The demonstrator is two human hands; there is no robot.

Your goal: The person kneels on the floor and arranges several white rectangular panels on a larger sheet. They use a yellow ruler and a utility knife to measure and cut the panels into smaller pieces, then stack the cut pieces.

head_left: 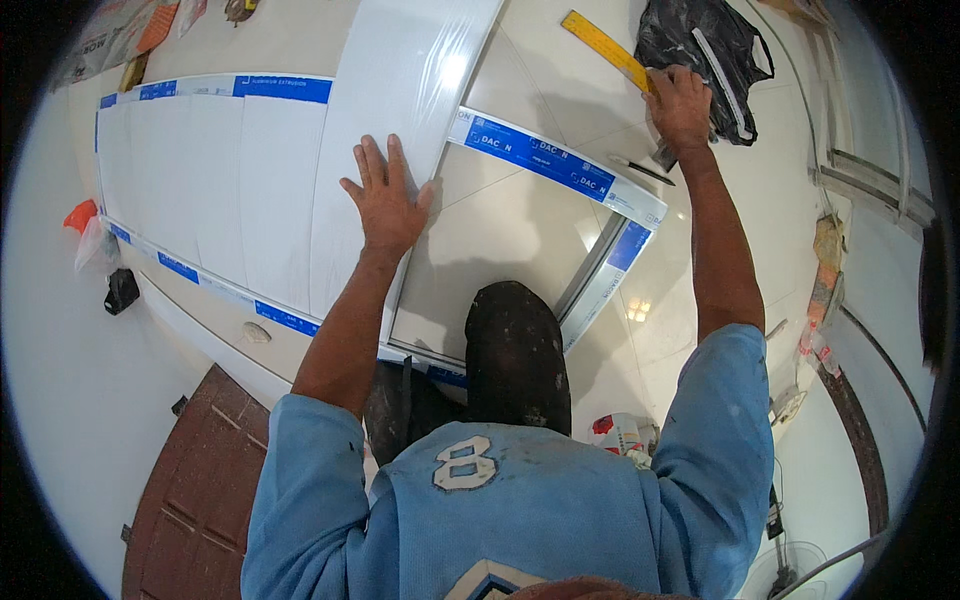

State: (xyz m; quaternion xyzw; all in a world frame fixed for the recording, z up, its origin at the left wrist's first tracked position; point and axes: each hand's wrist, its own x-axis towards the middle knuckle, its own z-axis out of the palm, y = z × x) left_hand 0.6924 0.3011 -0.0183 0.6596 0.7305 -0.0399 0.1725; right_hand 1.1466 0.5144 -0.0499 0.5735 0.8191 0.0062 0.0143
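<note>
My left hand (386, 203) lies flat with fingers spread on a long white panel (400, 70) in glossy film. That panel slants across a white frame (540, 150) wrapped in blue-printed film. To the right, my right hand (683, 108) is closed around a try square (605, 48) with a yellow blade. The blade points to the far left, and a grey part shows below the hand. Nearer to me, a dark pencil or pen (642, 170) lies beside the frame's corner. My fingers hide part of the square.
White panels (220, 180) fill the frame's left part; tiled floor shows through its right part, where my knee (515, 340) reaches in. A black plastic bag (690, 45) lies at the far right. A brown door (205, 480) is at the lower left, and a cable runs along the right.
</note>
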